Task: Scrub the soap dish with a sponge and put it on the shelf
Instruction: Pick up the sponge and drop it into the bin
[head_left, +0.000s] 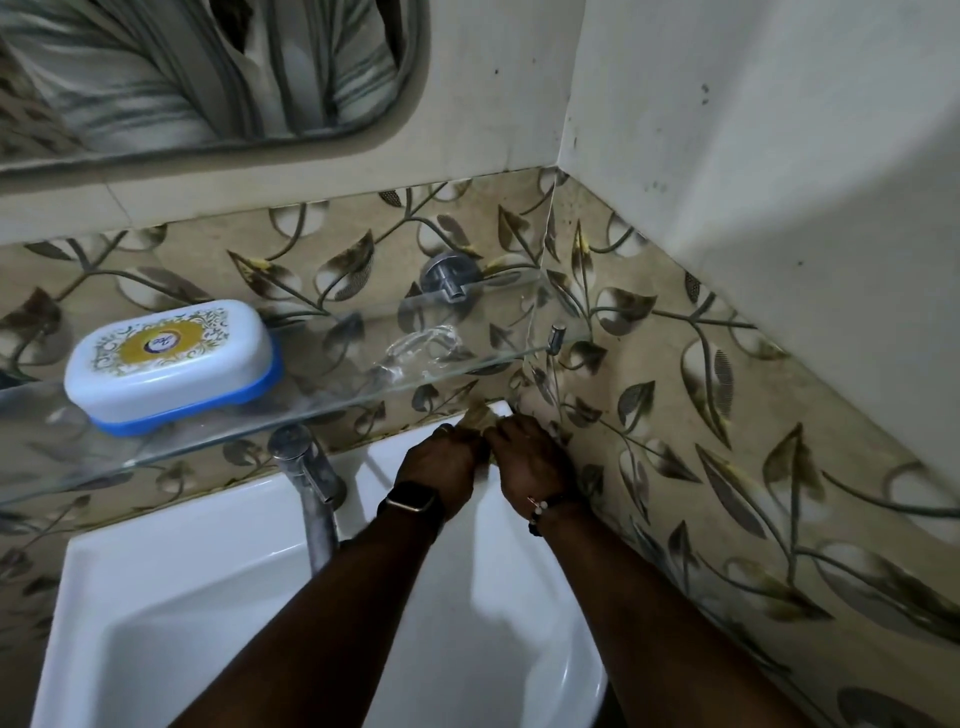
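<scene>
The soap dish (174, 364), a closed oval box with a white patterned lid and a blue base, stands on the left part of the glass shelf (332, 410). Both my hands are below the shelf, at the back right corner of the white sink (171, 587). A yellowish-brown sponge (479, 417) sits between them on the sink rim. My left hand (441, 465), with a watch on its wrist, curls against the sponge from the left. My right hand (530, 457) pinches it from the right. Most of the sponge is hidden by my fingers.
A chrome tap (309, 470) rises at the sink's back edge, left of my hands. A clear plastic piece (423, 348) lies on the shelf near its metal bracket (448, 275). Leaf-patterned tiles line both walls, which meet just right of my hands. A mirror (208, 78) hangs above.
</scene>
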